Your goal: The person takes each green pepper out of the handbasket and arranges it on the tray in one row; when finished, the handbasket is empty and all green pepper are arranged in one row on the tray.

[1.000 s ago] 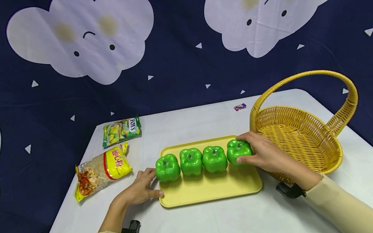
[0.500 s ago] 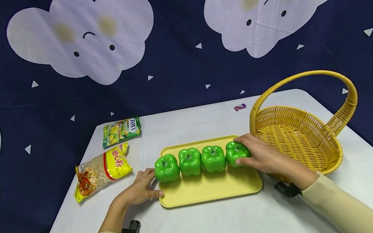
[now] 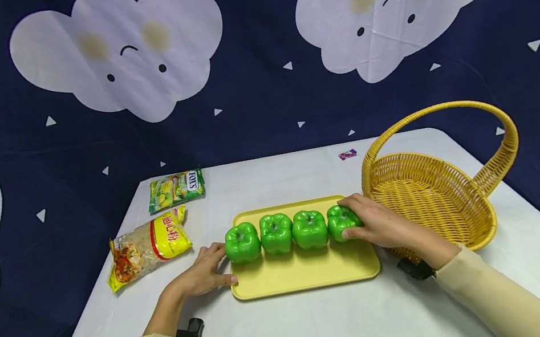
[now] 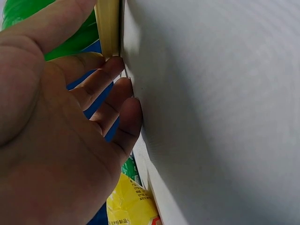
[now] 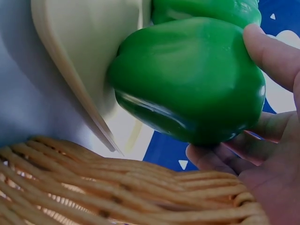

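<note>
Several shiny green bell peppers stand side by side in a row on a yellow rectangular tray. My right hand holds the rightmost bell pepper, thumb on its near side and fingers round the far side. In the right wrist view that bell pepper sits up against its neighbour. At the tray's left end, my left hand rests its thumb and fingertips along the rim, next to the leftmost bell pepper. The left wrist view has these fingers loosely extended, tips at the tray edge and tabletop.
A yellow wicker basket with a tall handle stands right of the tray, beneath my right forearm. Left lie a yellow-ended pasta bag and a green candy bag. A small purple wrapped candy lies at the table's back.
My right hand has shifted slightly left with the rightmost bell pepper, bringing it closer against the row. My left hand and the tray have stayed in place.
</note>
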The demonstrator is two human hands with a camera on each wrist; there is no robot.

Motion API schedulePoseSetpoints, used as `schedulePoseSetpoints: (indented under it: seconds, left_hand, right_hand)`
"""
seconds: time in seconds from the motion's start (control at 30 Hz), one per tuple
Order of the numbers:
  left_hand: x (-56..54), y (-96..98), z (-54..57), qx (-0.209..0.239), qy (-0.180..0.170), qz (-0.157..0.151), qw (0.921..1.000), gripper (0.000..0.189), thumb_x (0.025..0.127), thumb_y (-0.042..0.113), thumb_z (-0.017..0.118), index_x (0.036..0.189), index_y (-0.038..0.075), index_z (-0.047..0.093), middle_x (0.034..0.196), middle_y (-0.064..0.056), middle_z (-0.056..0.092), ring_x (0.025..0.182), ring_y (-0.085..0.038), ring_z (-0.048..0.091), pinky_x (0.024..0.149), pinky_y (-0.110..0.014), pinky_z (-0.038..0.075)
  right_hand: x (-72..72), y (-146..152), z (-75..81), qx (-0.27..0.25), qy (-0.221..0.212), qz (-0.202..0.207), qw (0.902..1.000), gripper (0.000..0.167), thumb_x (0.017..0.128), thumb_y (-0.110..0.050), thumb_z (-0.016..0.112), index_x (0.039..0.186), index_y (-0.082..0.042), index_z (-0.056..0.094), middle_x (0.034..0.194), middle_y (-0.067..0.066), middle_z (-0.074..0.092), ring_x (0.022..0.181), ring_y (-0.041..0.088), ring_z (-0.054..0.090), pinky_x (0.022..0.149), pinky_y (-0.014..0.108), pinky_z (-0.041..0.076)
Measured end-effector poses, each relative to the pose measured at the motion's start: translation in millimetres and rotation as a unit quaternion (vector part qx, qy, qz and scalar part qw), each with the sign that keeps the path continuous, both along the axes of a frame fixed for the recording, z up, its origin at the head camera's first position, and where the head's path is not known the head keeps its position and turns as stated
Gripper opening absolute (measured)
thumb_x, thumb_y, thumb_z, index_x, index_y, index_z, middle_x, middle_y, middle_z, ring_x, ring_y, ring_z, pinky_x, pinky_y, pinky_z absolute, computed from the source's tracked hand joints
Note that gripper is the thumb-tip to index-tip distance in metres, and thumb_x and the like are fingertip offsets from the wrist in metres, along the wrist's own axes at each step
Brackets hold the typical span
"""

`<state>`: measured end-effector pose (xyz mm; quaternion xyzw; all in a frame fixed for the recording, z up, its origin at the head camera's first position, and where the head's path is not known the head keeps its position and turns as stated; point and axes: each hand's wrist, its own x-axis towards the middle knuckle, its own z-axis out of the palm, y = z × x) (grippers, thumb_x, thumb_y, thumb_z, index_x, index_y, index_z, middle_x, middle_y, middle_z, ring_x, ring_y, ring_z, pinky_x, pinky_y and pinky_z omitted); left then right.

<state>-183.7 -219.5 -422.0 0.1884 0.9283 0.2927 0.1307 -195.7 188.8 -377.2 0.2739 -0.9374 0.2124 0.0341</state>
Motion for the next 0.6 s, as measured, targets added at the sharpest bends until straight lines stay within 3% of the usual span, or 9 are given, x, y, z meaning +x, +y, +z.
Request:
schedulePoseSetpoints:
  seconds: [0.27,0.6]
  left_hand:
    - [-0.5,0.4,0.7,-0.001,-0.002,-0.001,1.0000,0.077,0.077,0.032,0.076,0.142,0.008,0.042,0.138,-0.014,0.044,0.124,-0.033,0.034,0.105,-0.059,0.029]
    - [0.0,0.3,2.0,-0.003,-0.004,-0.002,1.0000,0.077,0.078,0.032,0.076,0.142,0.007,0.041,0.138,-0.014,0.044,0.122,-0.032,0.035,0.104,-0.058,0.030]
  right_hand:
    - [-1.3,2.6,2.4,-0.001,-0.028,0.002,0.9996,0.065,0.084,-0.035,0.069,0.134,-0.003,0.045,0.124,0.016,0.053,0.104,0.025,0.056,0.088,0.047,0.048]
    - [-1.7,2.7,2.2,0.000,-0.025,0.010,0.9996,0.067,0.084,-0.036,0.069,0.136,-0.001,0.043,0.127,0.018,0.052,0.108,0.027,0.055,0.091,0.048,0.047]
